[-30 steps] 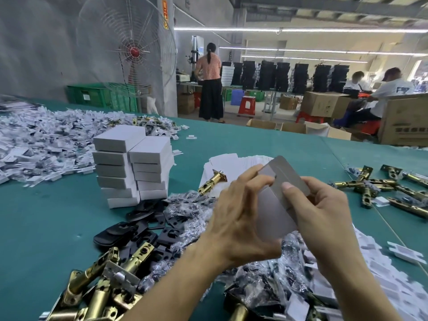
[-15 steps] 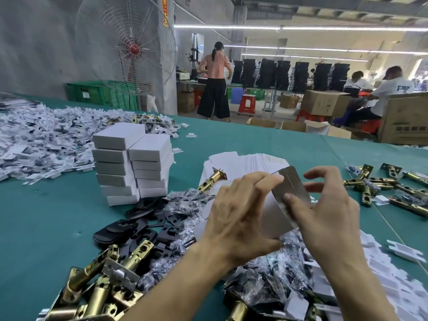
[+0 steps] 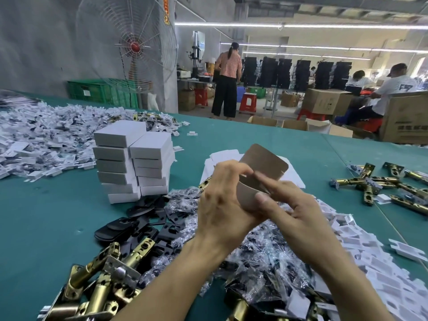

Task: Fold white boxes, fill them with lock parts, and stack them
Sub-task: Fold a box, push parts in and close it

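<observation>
Both bare forearms come up from the bottom edge and converge in the middle, the left forearm (image 3: 162, 286) slanting up to the right, the right forearm (image 3: 347, 281) slanting up to the left. The left hand (image 3: 220, 202) shows its back, wrist straight, fingers (image 3: 234, 169) curled rightward over the rim of a half-folded grey-brown cardboard box (image 3: 264, 164). The right hand (image 3: 296, 212) sits just beside it, nearly touching. Its thumb (image 3: 262, 199) lies flat on the box's near face, the index finger reaches up-left to the box above it, and the other fingers bend loosely behind.
</observation>
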A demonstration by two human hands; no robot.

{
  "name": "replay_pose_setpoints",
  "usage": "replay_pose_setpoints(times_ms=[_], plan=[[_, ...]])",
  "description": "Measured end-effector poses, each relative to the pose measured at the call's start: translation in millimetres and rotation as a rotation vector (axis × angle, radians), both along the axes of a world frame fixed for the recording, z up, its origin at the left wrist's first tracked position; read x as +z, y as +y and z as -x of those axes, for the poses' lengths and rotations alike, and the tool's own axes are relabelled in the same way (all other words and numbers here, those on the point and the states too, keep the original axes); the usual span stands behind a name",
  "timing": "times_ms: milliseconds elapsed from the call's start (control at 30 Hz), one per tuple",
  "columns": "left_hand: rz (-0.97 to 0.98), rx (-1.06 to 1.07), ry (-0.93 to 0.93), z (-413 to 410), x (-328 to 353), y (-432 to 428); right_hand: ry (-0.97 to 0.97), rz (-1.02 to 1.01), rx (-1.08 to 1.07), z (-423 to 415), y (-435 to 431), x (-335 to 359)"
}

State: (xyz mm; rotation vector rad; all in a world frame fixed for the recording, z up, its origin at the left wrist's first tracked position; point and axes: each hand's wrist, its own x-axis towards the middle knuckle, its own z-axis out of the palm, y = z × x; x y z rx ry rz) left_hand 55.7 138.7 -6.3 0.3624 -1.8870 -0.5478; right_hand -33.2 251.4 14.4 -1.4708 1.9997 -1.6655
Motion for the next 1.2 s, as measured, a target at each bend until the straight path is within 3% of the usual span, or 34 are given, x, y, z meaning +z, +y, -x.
replay_pose_setpoints(times_ms=[133,300,500,767,1000,1200], plan=[[0.008,-0.021,-0.025,1.5,-2.2,0.2,0.037,-0.054,0.034,1.2,-0.3,-2.9],[-0.116,-0.055,-0.111,3.7,-6.0,-3.6,0.050,-0.012,-0.029,2.7,-0.6,-4.5],[-0.186,-0.126,-0.364,5.2,-12.0,-7.7,-0.179,0.240,-0.088,4.2,-0.6,-4.6],[-0.193,-0.253,-0.267,2.4,-11.0,-6.6,-0.390,0.235,-0.021,4.2,-1.6,-3.7],[-0.183,-0.276,-0.233,3.5,-10.9,-3.1,-0.112,0.191,-0.159,-1.5,-2.7,-4.9],[-0.272,-0.296,-0.276,3.0,-10.5,-6.3,-0.116,0.165,-0.093,-11.6,-1.6,7.1]])
